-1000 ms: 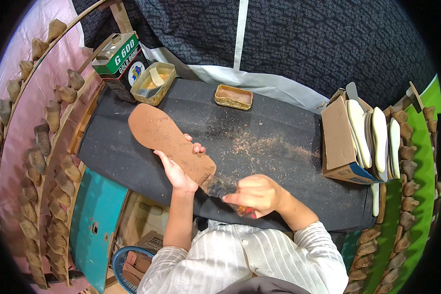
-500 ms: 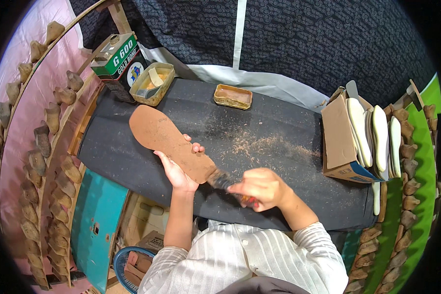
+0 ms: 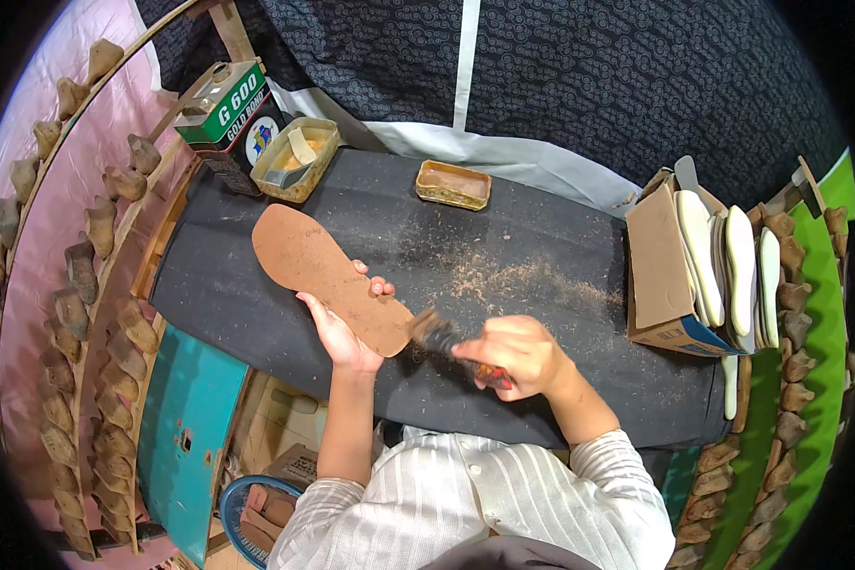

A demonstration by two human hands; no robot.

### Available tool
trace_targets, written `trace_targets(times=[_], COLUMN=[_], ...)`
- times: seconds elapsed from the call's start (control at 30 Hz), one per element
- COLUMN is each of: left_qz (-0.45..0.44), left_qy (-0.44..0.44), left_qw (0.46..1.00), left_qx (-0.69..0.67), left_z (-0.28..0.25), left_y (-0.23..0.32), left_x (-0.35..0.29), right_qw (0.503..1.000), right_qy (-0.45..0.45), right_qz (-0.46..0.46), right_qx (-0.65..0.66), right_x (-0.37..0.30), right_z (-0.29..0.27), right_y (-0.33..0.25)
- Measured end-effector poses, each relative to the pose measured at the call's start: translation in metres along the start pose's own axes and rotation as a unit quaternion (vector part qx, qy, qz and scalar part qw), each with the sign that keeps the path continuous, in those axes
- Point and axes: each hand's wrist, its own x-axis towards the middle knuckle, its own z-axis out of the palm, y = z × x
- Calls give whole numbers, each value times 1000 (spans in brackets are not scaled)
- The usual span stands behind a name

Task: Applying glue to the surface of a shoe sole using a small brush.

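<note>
A brown, sole-shaped piece (image 3: 323, 271), apparently a shoe sole, is tilted above the dark tabletop, its wide end toward the far left. My left hand (image 3: 342, 332) grips it from beneath, with the thumb along the near edge and fingertips curling over the far edge. My right hand (image 3: 518, 356) is closed around the handle of a brush (image 3: 434, 332), dark in the middle with red and yellow on the handle. The brush's brownish end is at the sole's narrow near end. Motion smears the brush, so whether it touches the sole is hard to tell.
Brown shavings (image 3: 489, 275) lie scattered over the dark table cover (image 3: 370, 209). At the back stand a shallow tray (image 3: 453, 198), a plastic tub (image 3: 318, 171) and a metal can (image 3: 223, 109). A cardboard box (image 3: 660, 256) holds pale insoles on the right. Racks of wooden shoe lasts (image 3: 71, 313) flank the table.
My right hand and the brush have shifted slightly right and away from me, and the brush now sits at the sole's edge. The left hand and sole have barely moved.
</note>
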Motion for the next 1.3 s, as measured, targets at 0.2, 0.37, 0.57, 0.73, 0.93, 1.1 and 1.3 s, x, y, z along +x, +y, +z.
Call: trace_targets(times=[0.2,0.37,0.57,0.73,0.93,1.1,1.3], left_qz=[2,7,4,19,21,24,14], left_qy=[27,-4,26,22,38,31,34], left_qw=[1000,1000,1000,1000,999,999,999], left_qx=[3,18,-8,4,25,19,7], left_z=[1,3,-1,6,4,10,8], left_y=[-1,-4,0,-2,-2,-3,-2], left_x=[1,1,2,3,3,1,2], right_qw=[998,995,996,998,991,996,995], right_qy=[44,-31,37,36,16,55,89], right_qz=[-25,-32,20,-48,-80,-62,-32], right_qx=[24,89,-79,-10,105,42,34], right_x=[2,2,1,2,-3,-10,-9], right_z=[-1,8,-11,10,29,18,30], right_y=[-7,-2,3,-6,-12,-5,-8])
